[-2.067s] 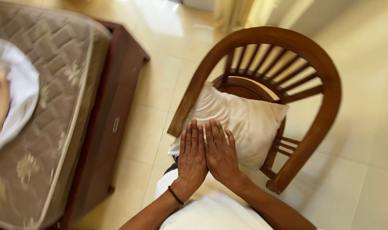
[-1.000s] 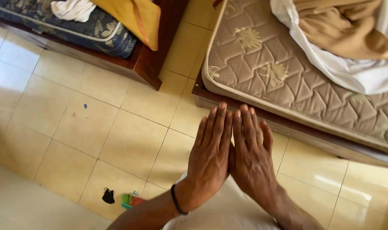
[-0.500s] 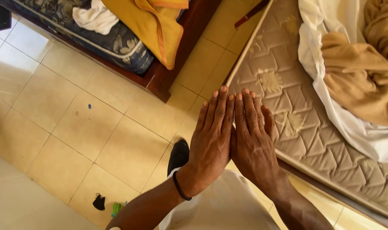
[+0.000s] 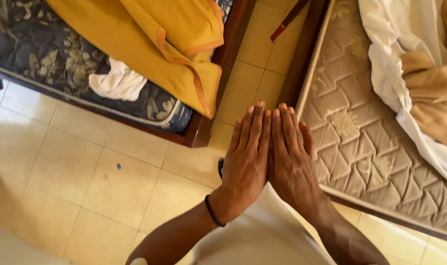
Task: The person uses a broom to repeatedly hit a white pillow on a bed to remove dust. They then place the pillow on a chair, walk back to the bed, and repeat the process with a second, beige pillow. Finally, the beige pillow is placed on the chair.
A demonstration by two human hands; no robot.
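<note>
Presently we hold both hands out flat in front of us, side by side: the left hand [image 4: 245, 164] and the right hand [image 4: 292, 164] touch along their inner edges, backs up, all fingers [image 4: 257, 127] straight and pressed together, clamped on nothing. A thin black band [image 4: 213, 212] sits on the left wrist. We note that neither hand touches any object; they hang in the air above the tiled floor [image 4: 76, 172] and the gap between two beds. Nearest to the right hand is the bare quilted beige mattress [image 4: 361, 142], whose corner lies just under that hand's outer edge in the view; a white sheet [image 4: 400, 83] and a tan cloth [image 4: 434, 98] lie bunched on its far part, as if pulled off to one side rather than spread. Nearest to the left hand is the dark wooden bed frame [image 4: 204, 132], which carries a blue floral mattress [image 4: 46, 64]; a mustard-yellow blanket [image 4: 150, 44] with orange trim is folded loosely over its corner, and a crumpled white cloth [image 4: 118, 83] rests beside it. A dark shoe [image 4: 220, 168] shows on the floor, mostly hidden under the left hand.
</note>
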